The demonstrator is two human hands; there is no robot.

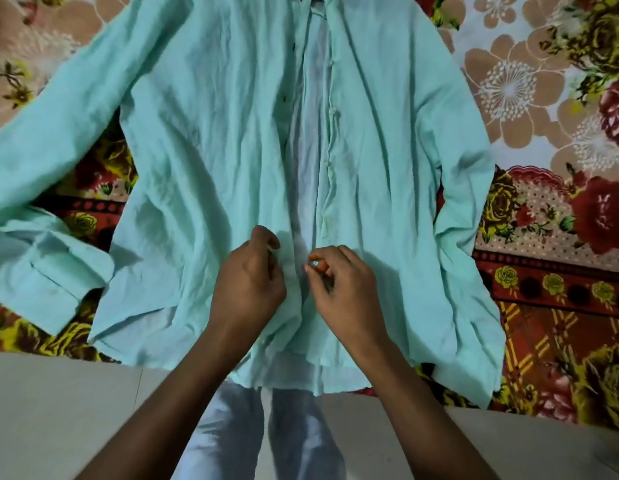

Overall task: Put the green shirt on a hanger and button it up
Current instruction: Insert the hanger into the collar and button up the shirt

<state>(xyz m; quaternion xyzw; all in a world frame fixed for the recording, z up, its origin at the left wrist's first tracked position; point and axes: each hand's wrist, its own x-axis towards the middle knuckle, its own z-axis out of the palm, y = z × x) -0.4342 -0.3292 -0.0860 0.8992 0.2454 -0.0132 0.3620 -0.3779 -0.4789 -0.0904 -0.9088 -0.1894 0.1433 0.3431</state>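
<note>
Lying front-up across a floral bedspread w/ red, yellow & beige flowers (543,109), the wrinkled pale-green cotton shirt (204,140) fills most of the view, collar toward 12 o'clock, hem toward 6 o'clock and hanging just over the bed's edge. Front is open down the middle; the two plackets sit apart, w/ the paler inside of the back panel showing between them. Small dark marks run down the placket at approx 11 o'clock of centre; pale buttons run down the other placket edge at approx 1 o'clock. One sleeve spreads out toward 9 o'clock, cuff folded near 8 o'clock; other sleeve lies along the shirt's side at 3–4 o'clock.

Left hand (249,275) sits just below centre, fingers curled, pinching the edge of its placket near the hem. Right hand (342,282) is just beside it at approx 5 o'clock of centre, thumb & forefinger pinching the opposite placket edge at a small pale button. Hands are near each other but not touching. Hanger: can't tell, collar is cut off at 12 o'clock.

Pale floor (58,410) shows at 7 o'clock; person's light grey trousers (231,427) at 6 o'clock.
</note>
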